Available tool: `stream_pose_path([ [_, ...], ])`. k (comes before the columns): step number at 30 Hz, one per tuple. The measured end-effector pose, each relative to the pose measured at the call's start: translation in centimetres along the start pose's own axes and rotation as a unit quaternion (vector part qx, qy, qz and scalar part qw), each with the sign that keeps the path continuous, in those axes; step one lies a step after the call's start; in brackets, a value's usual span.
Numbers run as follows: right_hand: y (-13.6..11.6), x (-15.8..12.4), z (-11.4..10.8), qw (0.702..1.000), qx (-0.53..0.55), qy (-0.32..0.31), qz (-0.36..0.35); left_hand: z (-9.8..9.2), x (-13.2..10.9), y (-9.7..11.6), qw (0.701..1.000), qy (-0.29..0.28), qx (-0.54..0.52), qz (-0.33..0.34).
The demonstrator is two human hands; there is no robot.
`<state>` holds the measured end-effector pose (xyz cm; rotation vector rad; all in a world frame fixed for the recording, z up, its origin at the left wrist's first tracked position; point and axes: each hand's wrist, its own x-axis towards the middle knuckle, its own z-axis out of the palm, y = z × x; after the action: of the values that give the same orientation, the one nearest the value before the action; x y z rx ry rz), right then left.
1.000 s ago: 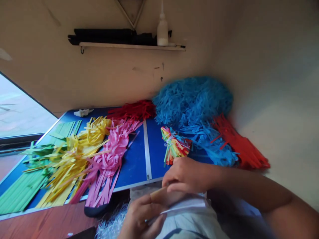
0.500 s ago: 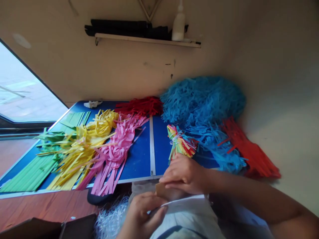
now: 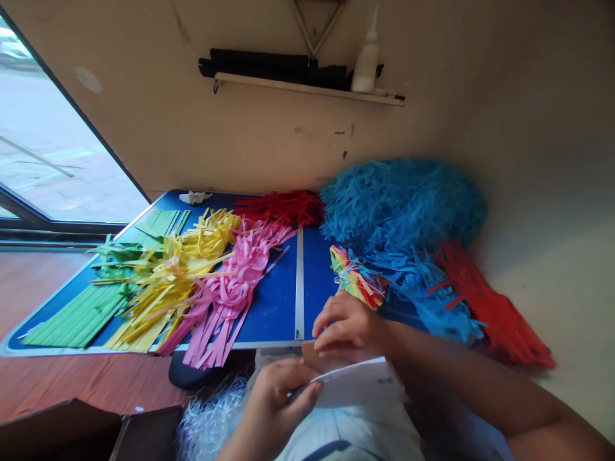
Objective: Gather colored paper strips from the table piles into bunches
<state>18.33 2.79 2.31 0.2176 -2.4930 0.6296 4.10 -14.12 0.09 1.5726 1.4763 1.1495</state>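
My left hand point(image 3: 283, 394) is closed on the near left edge of a white paper sheet point(image 3: 358, 384), pinching it between thumb and fingers. A piece of brown card point(image 3: 314, 356) shows behind the sheet, beside my left fingertips. Just above the card, my right hand point(image 3: 350, 326) has its fingers curled, with the thumb hidden; what it pinches, if anything, does not show. Beyond the right hand lies a tied multicoloured bundle of paper strips point(image 3: 358, 276) on the blue table point(image 3: 314, 288).
Green strips point(image 3: 79, 317), yellow strips point(image 3: 168, 275) and pink strips point(image 3: 240, 269) cover the table's left. A large blue shredded heap point(image 3: 403, 198) and red strips point(image 3: 500, 307) lie right. An open cardboard box point(image 3: 67, 429) and white shreds point(image 3: 211, 410) are below.
My right hand has lifted slightly off the brown card. The white sheet's right side has risen and shows more of its face. The view has shifted, moving the scene rightward.
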Motion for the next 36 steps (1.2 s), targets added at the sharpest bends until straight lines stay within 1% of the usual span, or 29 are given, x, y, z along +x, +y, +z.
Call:
stream_pose_path([
  [1, 0.1, 0.2, 0.2, 0.999, 0.026, 0.001, 0.018, 0.0, 0.0, 0.0, 1.000, 0.000, -0.005, -0.009],
  [3, 0.6, 0.6, 0.2, 0.993, 0.099, -0.024, 0.059, 0.0, 0.1, -0.2, 1.000, 0.005, -0.010, -0.021],
  [4, 1.0, 0.8, -0.2, 0.984, 0.150, -0.031, 0.089, -0.1, 0.2, -0.3, 1.000, 0.009, -0.010, -0.026],
  [5, 1.3, 1.0, -0.8, 0.970, 0.204, -0.014, 0.129, -0.1, 0.2, -0.5, 0.999, 0.018, -0.011, -0.030],
  [6, 1.5, 1.2, -1.6, 0.951, 0.252, 0.031, 0.175, -0.1, 0.3, -0.7, 0.999, 0.031, -0.010, -0.038],
  [7, 1.5, 1.3, -2.4, 0.928, 0.281, 0.101, 0.221, -0.2, 0.3, -1.0, 0.997, 0.049, -0.009, -0.051],
  [8, 1.3, 1.2, -3.2, 0.904, 0.285, 0.186, 0.258, -0.3, 0.4, -1.4, 0.995, 0.072, -0.010, -0.067],
  [9, 0.7, 1.0, -3.7, 0.882, 0.266, 0.270, 0.281, -0.4, 0.4, -1.9, 0.991, 0.098, -0.015, -0.087],
  [10, -0.1, 0.6, -3.9, 0.864, 0.242, 0.332, 0.293, -0.5, 0.3, -2.3, 0.986, 0.123, -0.021, -0.108],
  [11, -1.2, 0.1, -3.5, 0.852, 0.223, 0.361, 0.306, -0.5, 0.3, -2.8, 0.981, 0.143, -0.027, -0.129],
  [12, -2.4, -0.5, -2.6, 0.842, 0.223, 0.370, 0.324, -0.6, 0.1, -3.2, 0.976, 0.156, -0.035, -0.146],
  [13, -3.7, -1.2, -1.3, 0.826, 0.248, 0.359, 0.356, -0.6, 0.0, -3.5, 0.972, 0.165, -0.040, -0.160],
  [14, -4.8, -1.8, 0.5, 0.801, 0.281, 0.340, 0.404, -0.5, -0.2, -3.7, 0.970, 0.171, -0.043, -0.170],
  [16, -6.5, -2.6, 4.2, 0.738, 0.321, 0.335, 0.490, -0.3, -0.6, -3.9, 0.966, 0.179, -0.038, -0.181],
  [17, -6.9, -2.8, 5.9, 0.709, 0.332, 0.341, 0.520, -0.1, -0.7, -3.8, 0.966, 0.182, -0.033, -0.182],
  [18, -7.1, -2.8, 7.2, 0.687, 0.338, 0.351, 0.539, 0.1, -0.8, -3.7, 0.965, 0.187, -0.026, -0.181],
  [19, -7.2, -2.8, 8.1, 0.673, 0.342, 0.358, 0.549, 0.3, -0.9, -3.6, 0.965, 0.193, -0.020, -0.178],
  [21, -6.9, -2.6, 8.8, 0.663, 0.347, 0.365, 0.553, 0.6, -0.9, -3.3, 0.962, 0.208, -0.012, -0.174],
  [23, -6.6, -2.3, 8.6, 0.663, 0.350, 0.365, 0.552, 0.7, -0.9, -3.2, 0.961, 0.214, -0.011, -0.172],
  [28, -6.5, -2.1, 8.1, 0.666, 0.346, 0.355, 0.557, 0.8, -1.1, -3.1, 0.968, 0.192, 0.002, -0.164],
  [32, -6.9, -2.0, 8.4, 0.667, 0.320, 0.360, 0.569, 1.0, -1.4, -2.7, 0.968, 0.201, 0.013, -0.148],
  [36, -7.1, -1.9, 8.4, 0.661, 0.304, 0.375, 0.574, 1.3, -1.5, -2.4, 0.968, 0.210, 0.025, -0.137],
])
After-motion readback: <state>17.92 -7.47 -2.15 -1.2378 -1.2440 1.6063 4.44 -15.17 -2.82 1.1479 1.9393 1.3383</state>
